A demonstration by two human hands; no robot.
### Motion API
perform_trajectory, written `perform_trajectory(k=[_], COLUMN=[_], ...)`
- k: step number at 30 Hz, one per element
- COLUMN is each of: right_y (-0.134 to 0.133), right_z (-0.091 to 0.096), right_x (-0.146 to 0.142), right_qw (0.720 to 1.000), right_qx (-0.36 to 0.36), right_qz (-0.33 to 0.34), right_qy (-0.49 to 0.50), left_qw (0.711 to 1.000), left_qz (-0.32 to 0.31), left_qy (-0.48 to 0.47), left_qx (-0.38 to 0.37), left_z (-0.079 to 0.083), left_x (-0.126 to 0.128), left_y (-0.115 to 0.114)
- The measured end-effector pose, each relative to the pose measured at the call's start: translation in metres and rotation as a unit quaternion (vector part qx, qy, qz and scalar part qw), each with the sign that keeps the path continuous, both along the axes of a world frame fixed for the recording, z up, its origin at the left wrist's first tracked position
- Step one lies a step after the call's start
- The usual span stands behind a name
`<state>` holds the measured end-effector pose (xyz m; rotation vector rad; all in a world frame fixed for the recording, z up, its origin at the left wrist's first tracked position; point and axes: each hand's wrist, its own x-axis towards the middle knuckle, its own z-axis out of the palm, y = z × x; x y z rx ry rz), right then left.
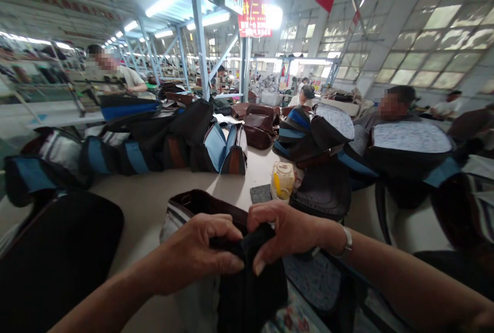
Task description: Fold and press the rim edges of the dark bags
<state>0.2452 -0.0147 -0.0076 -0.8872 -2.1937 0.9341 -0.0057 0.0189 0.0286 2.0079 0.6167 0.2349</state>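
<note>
Both hands work at the top edge of a dark bag [247, 292] that lies in front of me on the beige table [154, 199]. My left hand [200, 253] is closed, its fingers curled over a fold of black fabric. My right hand [287, 230], with a silver bracelet at the wrist, pinches the same black fabric from the other side. The two hands almost touch. The bag has a brown rim and a pale striped lining at its left side, and a blue patterned panel shows below my right forearm.
Several black, blue and brown bags [162, 142] are heaped across the table's far side, more at right [409, 147]. A small yellowish container [282, 180] stands beside a dark pad. A black bag [57, 256] lies at the near left. Other people sit beyond.
</note>
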Motion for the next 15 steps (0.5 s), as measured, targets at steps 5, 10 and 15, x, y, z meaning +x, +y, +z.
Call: perform_trajectory(k=[5, 10, 15], right_y=[-0.025, -0.036, -0.041], right_z=[0.014, 0.013, 0.006], right_x=[-0.015, -0.023, -0.022], right_qw=[0.993, 0.977, 0.97], right_qx=[-0.119, -0.194, -0.212], right_qz=[0.007, 0.02, 0.009], right_qy=[0.027, 0.09, 0.118], left_qw=[0.997, 0.997, 0.997], left_qz=[-0.001, 0.01, 0.04], left_qy=[-0.003, 0.002, 0.022], left_qx=[-0.08, -0.083, -0.065], left_z=[0.006, 0.001, 0.004], left_x=[-0.006, -0.007, 0.0], left_y=[-0.015, -0.025, -0.031])
